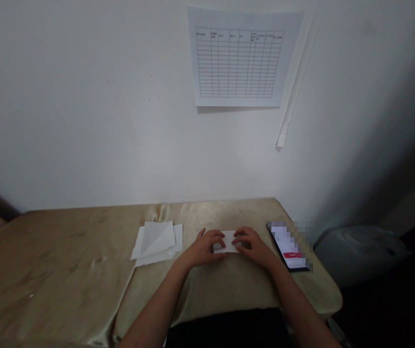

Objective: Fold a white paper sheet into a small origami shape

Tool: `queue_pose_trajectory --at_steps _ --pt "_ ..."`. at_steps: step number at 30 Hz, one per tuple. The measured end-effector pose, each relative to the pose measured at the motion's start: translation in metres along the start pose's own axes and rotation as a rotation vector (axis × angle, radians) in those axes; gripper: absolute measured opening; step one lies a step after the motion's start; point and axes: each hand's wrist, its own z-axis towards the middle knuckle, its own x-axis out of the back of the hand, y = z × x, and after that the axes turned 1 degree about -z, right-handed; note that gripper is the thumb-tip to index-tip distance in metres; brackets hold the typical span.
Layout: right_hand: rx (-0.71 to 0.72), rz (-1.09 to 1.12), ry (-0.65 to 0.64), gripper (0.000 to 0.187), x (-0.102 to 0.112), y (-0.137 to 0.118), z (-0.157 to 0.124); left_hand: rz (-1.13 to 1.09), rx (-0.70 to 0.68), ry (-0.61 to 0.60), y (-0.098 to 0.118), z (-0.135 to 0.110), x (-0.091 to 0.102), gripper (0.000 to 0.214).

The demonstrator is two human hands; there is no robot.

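A small white piece of paper (228, 248) lies between my hands on the cloth-covered table, perhaps folded. My left hand (207, 247) is at its left end, fingers curled over it and thumb at the near edge. At the right end, my right hand (251, 247) grips it the same way, fingertips resting on top. Part of the paper is hidden under the fingers. To the left of my left hand is a loose stack of white paper sheets (156, 240), overlapping at different angles.
A phone (290, 251) with a lit, partly blurred screen lies to the right on the tan tablecloth (77, 256). The wall behind carries a printed table sheet (238, 63) and a white strip (294, 92). A pale, rounded container (356, 251) stands beyond the table's right edge.
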Motion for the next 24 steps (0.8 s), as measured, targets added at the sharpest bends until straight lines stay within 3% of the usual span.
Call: queue_pose_trajectory --at_steps 4,8,17,24 --pt "-0.009 0.034 0.027 0.019 0.001 -0.002 0.000 0.003 0.011 0.015 0.000 0.001 0.000 0.016" --pt "-0.016 0.049 0.021 0.019 0.000 0.002 0.001 0.022 0.027 0.036 -0.003 0.004 -0.003 0.019" --pt "-0.078 0.017 0.153 0.023 -0.007 0.017 0.003 0.008 -0.027 0.173 -0.008 0.012 -0.006 0.020" --pt "-0.132 -0.095 0.172 0.014 -0.008 0.010 0.008 -0.014 0.013 0.242 -0.014 0.013 -0.013 0.049"
